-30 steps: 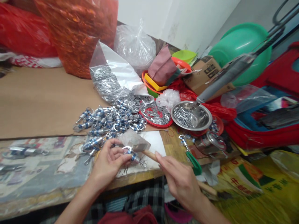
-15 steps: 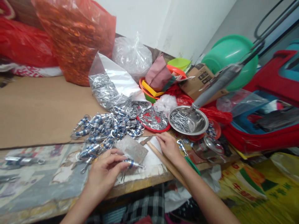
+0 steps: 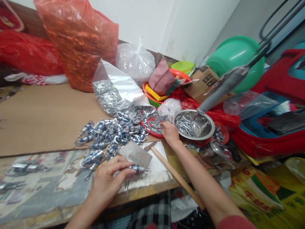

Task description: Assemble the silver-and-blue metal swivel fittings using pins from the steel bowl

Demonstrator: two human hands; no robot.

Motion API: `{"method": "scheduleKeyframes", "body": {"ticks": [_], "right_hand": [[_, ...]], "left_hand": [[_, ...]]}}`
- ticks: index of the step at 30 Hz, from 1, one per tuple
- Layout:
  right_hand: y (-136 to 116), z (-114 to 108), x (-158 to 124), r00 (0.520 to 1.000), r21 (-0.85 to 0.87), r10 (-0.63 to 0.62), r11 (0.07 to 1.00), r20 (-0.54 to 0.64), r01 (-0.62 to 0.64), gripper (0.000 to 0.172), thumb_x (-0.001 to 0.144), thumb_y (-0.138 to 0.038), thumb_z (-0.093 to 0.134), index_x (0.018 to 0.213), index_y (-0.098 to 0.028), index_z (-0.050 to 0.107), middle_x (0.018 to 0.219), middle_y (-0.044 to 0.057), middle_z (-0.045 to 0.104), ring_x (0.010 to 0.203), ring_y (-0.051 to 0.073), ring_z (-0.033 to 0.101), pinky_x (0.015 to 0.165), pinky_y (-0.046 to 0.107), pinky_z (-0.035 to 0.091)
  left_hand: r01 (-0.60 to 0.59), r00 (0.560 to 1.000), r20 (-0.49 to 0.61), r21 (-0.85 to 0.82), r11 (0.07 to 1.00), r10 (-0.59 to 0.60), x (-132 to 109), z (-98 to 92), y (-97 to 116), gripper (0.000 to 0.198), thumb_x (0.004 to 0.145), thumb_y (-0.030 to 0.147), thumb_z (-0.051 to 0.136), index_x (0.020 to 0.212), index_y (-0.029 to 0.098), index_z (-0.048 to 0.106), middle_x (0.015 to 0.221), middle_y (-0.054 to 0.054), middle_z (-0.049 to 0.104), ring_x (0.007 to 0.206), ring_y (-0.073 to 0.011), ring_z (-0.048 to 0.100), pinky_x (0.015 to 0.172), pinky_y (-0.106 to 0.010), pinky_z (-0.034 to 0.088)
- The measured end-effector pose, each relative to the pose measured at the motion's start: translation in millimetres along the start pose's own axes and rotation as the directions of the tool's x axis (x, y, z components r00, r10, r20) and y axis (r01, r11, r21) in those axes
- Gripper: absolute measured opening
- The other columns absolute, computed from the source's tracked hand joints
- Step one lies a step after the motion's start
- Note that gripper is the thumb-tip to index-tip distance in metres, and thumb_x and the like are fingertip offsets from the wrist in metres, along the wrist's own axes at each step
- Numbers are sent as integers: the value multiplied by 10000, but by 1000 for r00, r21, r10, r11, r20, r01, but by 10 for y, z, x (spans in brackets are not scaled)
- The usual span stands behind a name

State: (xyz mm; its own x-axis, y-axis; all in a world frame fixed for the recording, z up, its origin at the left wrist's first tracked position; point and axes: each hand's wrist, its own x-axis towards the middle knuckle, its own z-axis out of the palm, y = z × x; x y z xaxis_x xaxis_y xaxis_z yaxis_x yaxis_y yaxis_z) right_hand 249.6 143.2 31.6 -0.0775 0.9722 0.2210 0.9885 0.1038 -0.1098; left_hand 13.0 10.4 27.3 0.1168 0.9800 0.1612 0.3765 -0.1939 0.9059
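Note:
My left hand [image 3: 108, 178] pinches a small silver metal fitting with blue bands [image 3: 138, 169] between thumb and fingers, its eye end pointing right. The fitting is just in front of a grey metal block [image 3: 137, 153] lying on white paper. My right hand [image 3: 171, 134] reaches to a red plate [image 3: 153, 133] of small metal pins, fingertips closed together at its right side; whatever they may grip is too small to make out. A hammer with a wooden handle [image 3: 177, 176] lies between the block and my right forearm. Left of the block is a heap of similar blue-banded fittings [image 3: 103, 135].
A steel bowl [image 3: 209, 135] of metal pins stands right of the plate, with a grey-handled pole above it. Behind lies an open clear bag of metal parts [image 3: 107, 95]. A glass jar [image 3: 216, 151] stands near the right edge. Cardboard [image 3: 47, 117] covers the left side.
My right hand has moved from beside the hammer head up to the red plate. My left hand still holds the fitting, nearly in place. The view has shifted slightly.

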Motion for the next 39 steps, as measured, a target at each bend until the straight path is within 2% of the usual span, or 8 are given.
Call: {"method": "scheduleKeyframes", "body": {"ticks": [7,10,13,20,28,30,35,39], "right_hand": [[-333,-285,-438,990,278,-140,950,-25,141,176,820,-155,492,870,-185,658,849,25,653,789,117,591,717,205,442],[-625,-371,-788,946,619,-316,730,-68,288,121,773,-148,558,802,-191,667,753,2,660,709,111,597,667,212,464],[-790,-423,-1027,924,723,-374,616,-83,315,131,762,-131,558,781,-192,672,726,6,658,693,118,594,659,229,466],[-828,-493,-1093,917,741,-387,586,-100,328,162,786,-137,514,767,-169,672,698,31,646,673,127,585,636,239,469],[-769,-468,-1278,906,713,-364,575,-215,401,204,786,-197,543,986,-173,578,885,72,611,855,166,569,754,298,473],[-724,-416,-1329,862,637,-408,587,-301,500,301,760,-195,577,1056,-177,526,946,88,602,905,178,560,780,314,474],[-637,-344,-1373,693,377,-593,582,-410,721,256,807,-71,438,993,-175,580,948,99,632,855,162,586,674,269,495],[-641,-366,-1338,702,401,-558,577,-442,711,251,795,-66,453,945,-171,624,940,96,651,850,160,601,682,269,506]], "left_hand": [[2,996,-90,1,1000,-2,14,40,35,221,635,264,660,853,250,694,715,-8,672,669,-172,613,609,-244,462],[-30,994,-106,1,1000,30,18,51,50,264,629,251,660,891,246,683,668,2,658,610,-156,597,597,-244,465],[-75,990,-118,-5,997,74,18,50,56,245,627,240,658,870,244,693,634,2,648,589,-153,592,583,-243,465],[-149,988,-50,-55,987,146,-18,38,93,140,675,211,611,737,269,723,673,-19,662,626,-154,605,570,-231,461],[-28,999,-44,-143,989,22,-76,31,95,117,682,216,614,676,270,717,691,0,658,661,-146,601,611,-220,457],[14,999,-47,-186,982,-23,-75,13,117,87,671,230,631,644,262,707,684,7,659,663,-145,602,619,-214,456],[66,996,66,-140,988,-57,-51,-43,211,92,692,283,616,653,241,689,694,-2,660,676,-155,603,641,-229,450],[1,997,73,-74,997,4,-37,-95,234,106,694,301,610,654,256,698,725,-8,648,700,-161,599,649,-238,449]]}}
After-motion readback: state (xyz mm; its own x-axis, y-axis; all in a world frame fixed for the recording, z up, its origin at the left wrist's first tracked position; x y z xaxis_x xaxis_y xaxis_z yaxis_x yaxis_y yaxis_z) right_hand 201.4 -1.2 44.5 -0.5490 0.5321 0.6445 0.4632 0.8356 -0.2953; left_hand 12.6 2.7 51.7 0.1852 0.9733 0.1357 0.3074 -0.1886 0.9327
